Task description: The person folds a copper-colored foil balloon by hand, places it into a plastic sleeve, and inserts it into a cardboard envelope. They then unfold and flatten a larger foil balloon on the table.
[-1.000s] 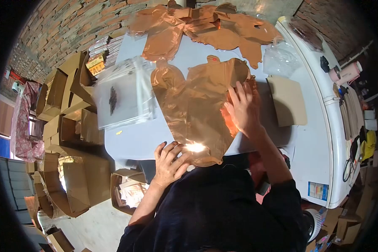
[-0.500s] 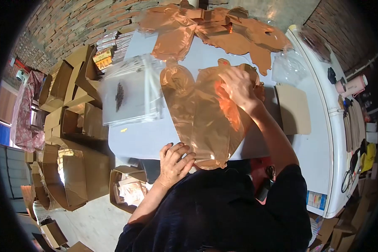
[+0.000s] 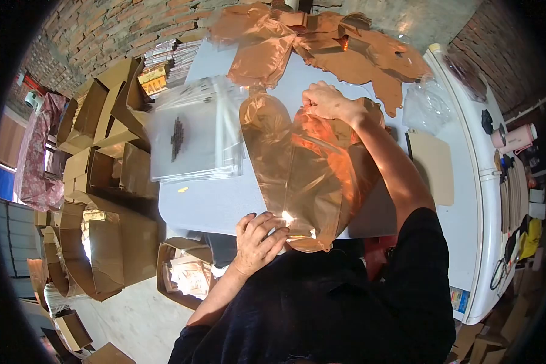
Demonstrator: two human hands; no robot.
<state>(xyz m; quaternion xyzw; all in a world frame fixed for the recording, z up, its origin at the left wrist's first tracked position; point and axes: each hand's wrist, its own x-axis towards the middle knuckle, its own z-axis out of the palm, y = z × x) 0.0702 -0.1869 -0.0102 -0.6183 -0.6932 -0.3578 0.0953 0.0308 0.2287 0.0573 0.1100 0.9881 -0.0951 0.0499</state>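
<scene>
A flat, copper-coloured foil balloon [image 3: 272,159] with rounded lobes lies over the table's front part, its lower end at the edge by my body. My right hand [image 3: 330,102] is closed in a pinch on the foil's upper edge, and the sheet creases and shines orange below it. At the lower left side of the balloon rests my left hand [image 3: 261,242], fingers laid out on the foil's edge; its thumb is hidden. More copper foil balloons [image 3: 358,57] are spread across the back of the table.
Left of the balloon lies a stack of clear plastic bags [image 3: 194,133]. A beige cardboard sheet [image 3: 432,167] and a crumpled clear bag [image 3: 429,100] are on the right. Open cardboard boxes [image 3: 124,242] crowd the left side. A white fridge-like unit [image 3: 485,218] borders the table's right.
My right hand has moved up and left from the balloon's right lobe to its upper edge, now pinching it. The foil there is drawn up and creased. The left hand stays at the lower edge.
</scene>
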